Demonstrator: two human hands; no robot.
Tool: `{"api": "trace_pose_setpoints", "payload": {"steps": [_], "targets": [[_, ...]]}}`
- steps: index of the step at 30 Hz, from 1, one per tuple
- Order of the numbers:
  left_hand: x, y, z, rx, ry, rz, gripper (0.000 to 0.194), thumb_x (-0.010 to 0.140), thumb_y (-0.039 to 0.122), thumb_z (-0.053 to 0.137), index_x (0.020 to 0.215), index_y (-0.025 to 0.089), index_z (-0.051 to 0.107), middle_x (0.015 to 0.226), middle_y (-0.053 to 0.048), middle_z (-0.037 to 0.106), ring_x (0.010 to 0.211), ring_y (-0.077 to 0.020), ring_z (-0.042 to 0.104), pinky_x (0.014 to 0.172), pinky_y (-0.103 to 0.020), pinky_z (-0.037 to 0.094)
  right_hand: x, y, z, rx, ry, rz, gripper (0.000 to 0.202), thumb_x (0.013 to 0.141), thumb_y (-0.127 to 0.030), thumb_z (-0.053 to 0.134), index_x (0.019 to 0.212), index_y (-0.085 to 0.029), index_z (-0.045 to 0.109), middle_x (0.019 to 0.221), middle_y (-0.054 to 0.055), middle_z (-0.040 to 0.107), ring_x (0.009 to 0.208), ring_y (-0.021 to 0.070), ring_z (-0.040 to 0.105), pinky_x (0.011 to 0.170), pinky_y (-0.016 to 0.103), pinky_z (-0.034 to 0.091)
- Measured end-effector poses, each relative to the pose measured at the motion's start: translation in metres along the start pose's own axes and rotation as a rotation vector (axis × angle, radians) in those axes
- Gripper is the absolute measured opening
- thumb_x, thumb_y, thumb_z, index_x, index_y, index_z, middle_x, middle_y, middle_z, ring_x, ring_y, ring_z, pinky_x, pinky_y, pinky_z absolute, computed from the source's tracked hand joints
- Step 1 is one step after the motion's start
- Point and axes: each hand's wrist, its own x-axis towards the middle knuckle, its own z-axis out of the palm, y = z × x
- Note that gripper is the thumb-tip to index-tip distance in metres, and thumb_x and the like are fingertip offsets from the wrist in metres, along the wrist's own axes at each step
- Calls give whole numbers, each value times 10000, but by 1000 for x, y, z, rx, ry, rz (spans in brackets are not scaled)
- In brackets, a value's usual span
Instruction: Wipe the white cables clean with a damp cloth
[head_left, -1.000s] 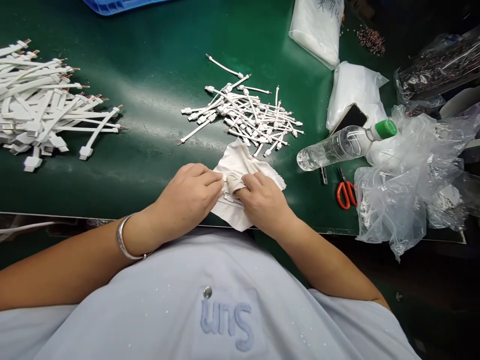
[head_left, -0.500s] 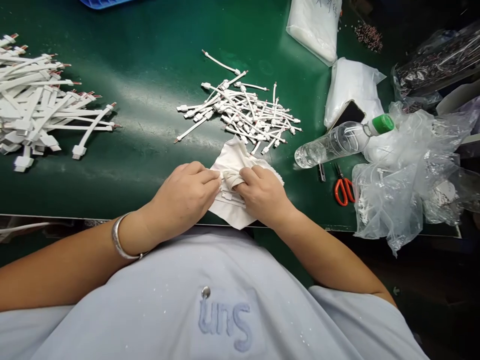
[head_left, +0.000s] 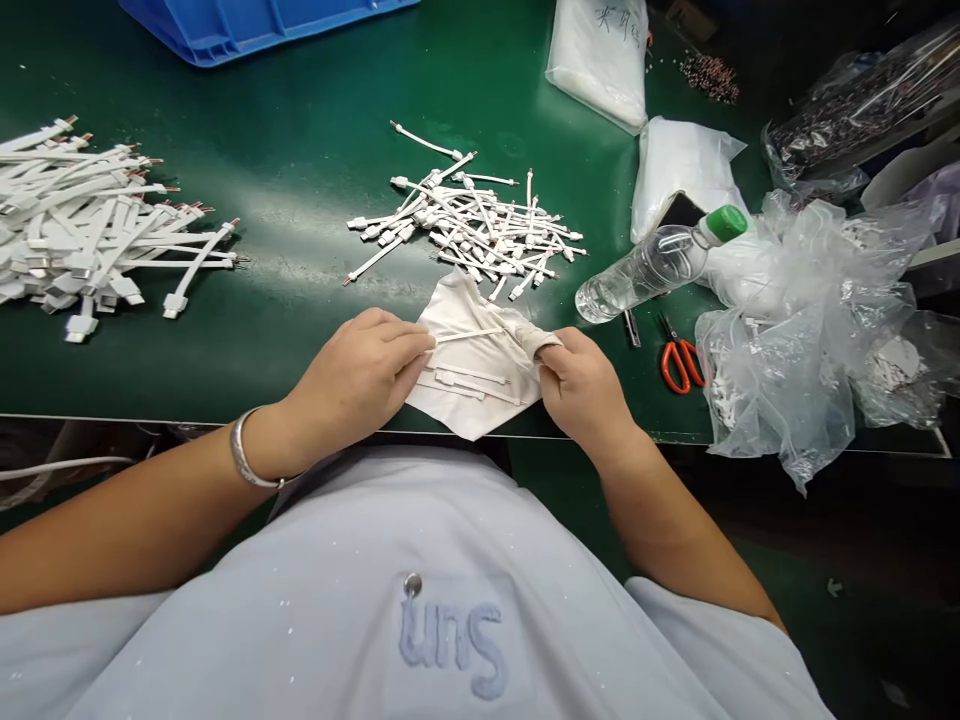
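Observation:
A white cloth (head_left: 480, 405) lies at the table's front edge with several short white cables (head_left: 469, 378) on it. My left hand (head_left: 360, 370) pinches the left end of another white cable (head_left: 471, 334), which stretches right across the cloth. Bunched cloth is gripped in my right hand (head_left: 581, 375) at the right side. Just beyond the cloth lies a loose pile of white cables (head_left: 487, 225) with small connectors.
A larger cable pile (head_left: 90, 225) is at the left. A blue crate (head_left: 247, 25) stands at the back. On the right are a water bottle (head_left: 645, 270), red-handled cutters (head_left: 681, 362) and plastic bags (head_left: 795, 370).
My right hand has moved right with the bunched cloth, away from my left hand. The held cable and those on the cloth now show more. The view has shifted, revealing more of the crate.

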Motion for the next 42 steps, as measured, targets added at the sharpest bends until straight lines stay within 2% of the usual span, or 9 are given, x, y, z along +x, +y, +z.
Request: {"api": "trace_pose_setpoints", "payload": {"steps": [6, 10, 16, 22, 26, 29, 35, 38, 42], "targets": [[11, 19, -11, 84, -139, 107, 262, 914, 172, 420, 877, 154, 678, 828, -77, 693, 767, -208, 562, 730, -357, 454, -14, 5, 15, 198, 70, 75, 174, 852, -129, 435, 786, -189, 584, 709, 40, 517, 684, 182, 485, 622, 288, 391], [18, 24, -6, 168, -236, 145, 235, 875, 122, 437, 954, 136, 658, 783, -67, 673, 743, -211, 555, 703, -340, 443, -16, 7, 26, 259, 131, 117, 174, 883, -183, 443, 812, -180, 601, 725, 52, 541, 702, 189, 508, 651, 301, 411], [30, 27, -2, 192, -348, 178, 249, 843, 99, 452, 1014, 136, 630, 825, -62, 673, 806, -212, 588, 741, -315, 449, -17, 7, 27, 306, 137, 142, 183, 893, -209, 449, 903, -185, 630, 827, 84, 613, 817, 219, 571, 742, 339, 454], [47, 30, -10, 245, -505, 251, 172, 828, 138, 495, 711, 167, 617, 752, -68, 630, 721, -196, 572, 687, -311, 427, -17, 6, 27, 335, 135, 148, 185, 898, -231, 454, 928, -186, 631, 849, 89, 623, 826, 223, 582, 740, 348, 462], [54, 35, -11, 269, -543, 275, 175, 807, 120, 503, 657, 164, 580, 701, -69, 606, 670, -188, 557, 621, -304, 402, -18, 5, 27, 287, 135, 152, 130, 871, -284, 535, 859, -182, 615, 782, 64, 586, 735, 209, 547, 666, 333, 444], [56, 36, -15, 301, -579, 277, 144, 780, 96, 499, 673, 166, 566, 696, -66, 603, 666, -188, 557, 595, -299, 388, -18, 5, 27, 290, 150, 149, 111, 861, -263, 559, 902, -179, 619, 791, 60, 593, 752, 206, 553, 682, 325, 453], [62, 19, -36, 268, -504, 128, 112, 748, 130, 488, 700, 196, 565, 644, -34, 578, 517, -144, 476, 483, -287, 307, -18, 5, 27, 290, 124, 165, 134, 869, -208, 501, 921, -185, 623, 827, 71, 605, 770, 214, 569, 695, 342, 467], [62, 7, -38, 225, -483, 151, 124, 761, 189, 512, 828, 200, 616, 733, -41, 618, 582, -154, 533, 503, -273, 342, -19, 4, 27, 303, 154, 176, 254, 857, -151, 453, 1041, -181, 625, 896, 93, 617, 853, 229, 590, 751, 360, 485], [58, -2, -27, 165, -514, 220, 284, 783, 278, 559, 1043, 185, 627, 910, -65, 642, 780, -190, 601, 642, -269, 441, -21, 2, 26, 263, 240, 189, 393, 801, -82, 439, 1132, -199, 617, 968, 101, 625, 918, 239, 592, 800, 377, 499]]}}
